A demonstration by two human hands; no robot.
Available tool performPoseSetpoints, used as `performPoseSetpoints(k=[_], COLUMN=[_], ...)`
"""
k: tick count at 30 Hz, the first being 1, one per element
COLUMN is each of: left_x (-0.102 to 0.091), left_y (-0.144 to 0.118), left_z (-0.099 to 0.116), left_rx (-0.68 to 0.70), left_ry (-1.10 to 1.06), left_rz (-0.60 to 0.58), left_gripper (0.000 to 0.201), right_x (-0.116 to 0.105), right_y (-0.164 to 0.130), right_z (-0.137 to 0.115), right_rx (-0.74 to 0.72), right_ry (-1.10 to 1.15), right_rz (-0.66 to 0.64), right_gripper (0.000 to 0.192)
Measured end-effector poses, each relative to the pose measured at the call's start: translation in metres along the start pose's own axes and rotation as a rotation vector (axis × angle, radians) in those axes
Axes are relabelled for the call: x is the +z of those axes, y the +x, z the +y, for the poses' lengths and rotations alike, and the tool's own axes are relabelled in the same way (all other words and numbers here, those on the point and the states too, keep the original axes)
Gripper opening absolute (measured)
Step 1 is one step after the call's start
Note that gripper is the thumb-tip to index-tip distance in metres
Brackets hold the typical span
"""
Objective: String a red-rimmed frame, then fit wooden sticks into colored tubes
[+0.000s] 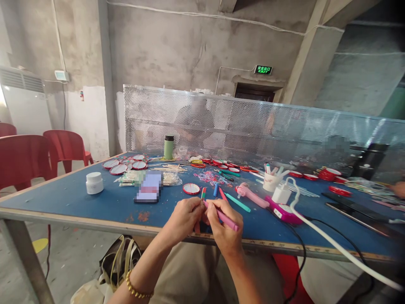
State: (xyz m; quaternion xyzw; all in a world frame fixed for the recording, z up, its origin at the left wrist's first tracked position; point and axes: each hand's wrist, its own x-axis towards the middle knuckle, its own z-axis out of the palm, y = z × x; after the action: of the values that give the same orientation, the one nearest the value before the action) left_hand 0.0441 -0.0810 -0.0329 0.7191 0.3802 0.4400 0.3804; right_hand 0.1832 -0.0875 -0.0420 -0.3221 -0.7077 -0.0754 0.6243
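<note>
Pink pen gripped in both hands at the near edge of the surface

Pink pen (224, 218) sits between the two hands just above the near edge of the blue surface (63, 198). The right hand (225, 230) is closed around its barrel, with the far end sticking out to the right past the knuckles. The left hand (185, 219) is closed as well, fingers pinching the pen's left end, so the two hands touch where they meet. What exactly the left fingertips hold there, a cap or a tip, is too small to tell.

As for how far the work has come: this pen looks to be mid-handling, neither laid down nor finished. Just beyond the hands lie a red and green pen (203, 193), a blue pen (215, 188) and a teal pen (238, 202), loose on the surface, and a white cup (271, 181) further right stands with several pens upright in it. Whether the loose ones are done or waiting cannot be judged. A red-rimmed round lid (191, 188) lies near the pens, more such lids sit further back, and a white jar (94, 183) stands well to the left
</note>
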Motion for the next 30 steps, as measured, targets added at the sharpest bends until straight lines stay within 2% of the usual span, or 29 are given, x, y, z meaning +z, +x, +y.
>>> performPoseSetpoints(k=[30], left_x=[0.0002], left_y=[0.0009], left_z=[-0.0012], left_rx=[-0.021], left_ry=[-0.007], left_rz=[-0.007], left_gripper=[0.038], right_x=[0.0005], right_y=[0.0021], right_z=[-0.0013], right_rx=[0.005], right_ry=[0.002], right_rz=[0.016], right_gripper=[0.018])
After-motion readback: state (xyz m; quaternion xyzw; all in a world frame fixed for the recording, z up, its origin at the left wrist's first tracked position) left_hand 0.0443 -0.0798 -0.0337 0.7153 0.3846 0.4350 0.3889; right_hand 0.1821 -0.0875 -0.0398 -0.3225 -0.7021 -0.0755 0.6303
